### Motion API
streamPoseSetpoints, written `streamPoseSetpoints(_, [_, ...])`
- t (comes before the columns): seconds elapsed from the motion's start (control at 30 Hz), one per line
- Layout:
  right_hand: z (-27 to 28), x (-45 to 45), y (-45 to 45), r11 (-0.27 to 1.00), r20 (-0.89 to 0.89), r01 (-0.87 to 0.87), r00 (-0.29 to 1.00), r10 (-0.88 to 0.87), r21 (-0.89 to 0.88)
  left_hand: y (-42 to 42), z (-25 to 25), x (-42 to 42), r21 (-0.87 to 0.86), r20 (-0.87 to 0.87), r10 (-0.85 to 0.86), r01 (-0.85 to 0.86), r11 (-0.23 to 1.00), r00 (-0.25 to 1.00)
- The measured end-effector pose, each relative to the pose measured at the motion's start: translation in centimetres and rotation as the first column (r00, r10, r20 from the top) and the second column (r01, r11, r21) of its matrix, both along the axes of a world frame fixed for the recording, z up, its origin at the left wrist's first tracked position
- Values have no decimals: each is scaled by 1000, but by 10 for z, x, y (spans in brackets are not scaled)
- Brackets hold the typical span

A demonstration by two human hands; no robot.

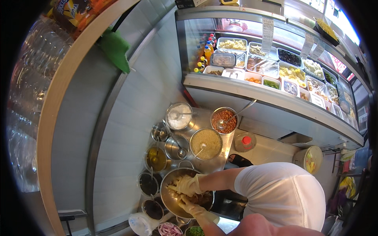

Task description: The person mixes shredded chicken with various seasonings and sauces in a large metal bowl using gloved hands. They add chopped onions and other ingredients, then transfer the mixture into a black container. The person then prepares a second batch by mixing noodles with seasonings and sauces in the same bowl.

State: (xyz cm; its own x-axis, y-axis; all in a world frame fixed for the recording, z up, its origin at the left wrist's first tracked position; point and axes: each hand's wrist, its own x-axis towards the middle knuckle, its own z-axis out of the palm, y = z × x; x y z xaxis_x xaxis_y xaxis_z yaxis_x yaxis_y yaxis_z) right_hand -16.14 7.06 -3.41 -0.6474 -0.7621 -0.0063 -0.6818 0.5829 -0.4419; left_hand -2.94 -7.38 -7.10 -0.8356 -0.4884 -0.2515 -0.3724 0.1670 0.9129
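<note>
Both of my hands wear pale yellow gloves and are inside a large two-handled metal pot (166, 203). My right hand (186, 185), at the upper side in the picture, presses into brownish shredded food (203, 200). Lower down, my left hand (190, 205) reaches in over the pot's near rim and touches the same food. The food hides the fingertips of both hands, so their grip does not show. Beside the pot stand a bowl of dark liquid (148, 183), another dark bowl (152, 209) and a container of yellow oil (155, 159), all with ladles or spoons.
Around the steel table are a pot of tan grains (211, 138), peanuts (229, 116) with a ladle, white powder (180, 118), sliced red onion (169, 230) and chopped greens (195, 231). A glass display case (236, 82) holds food trays. On the floor are a red-capped jug (245, 147) and bucket (296, 159).
</note>
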Motion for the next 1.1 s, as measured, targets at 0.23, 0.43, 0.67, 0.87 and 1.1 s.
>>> streamPoseSetpoints(0.23, [0, 42, 0, 995, -194, -87, 977, 93, 38, -39, -53, 4, 141, 78, 219, -228, 963, 973])
streamPoseSetpoints(0.43, [-33, 45, 14, 996, -292, -2, 956, 29, 94, 2, -11, -23, 372, 173, 185, -238, 897, 967])
streamPoseSetpoints(0.67, [-48, 58, 12, 988, -527, 31, 848, 54, 151, -13, -5, -7, -320, 345, 5, 113, 941, 939])
streamPoseSetpoints(0.87, [-54, 65, 7, 986, -529, 31, 846, 62, 164, 12, 14, -17, 310, 90, 212, -229, 923, 973])
streamPoseSetpoints(1.1, [-31, 7, -21, 996, -147, -50, 987, 61, 77, 6, 48, -26, 168, -1, 245, -241, 956, 969])
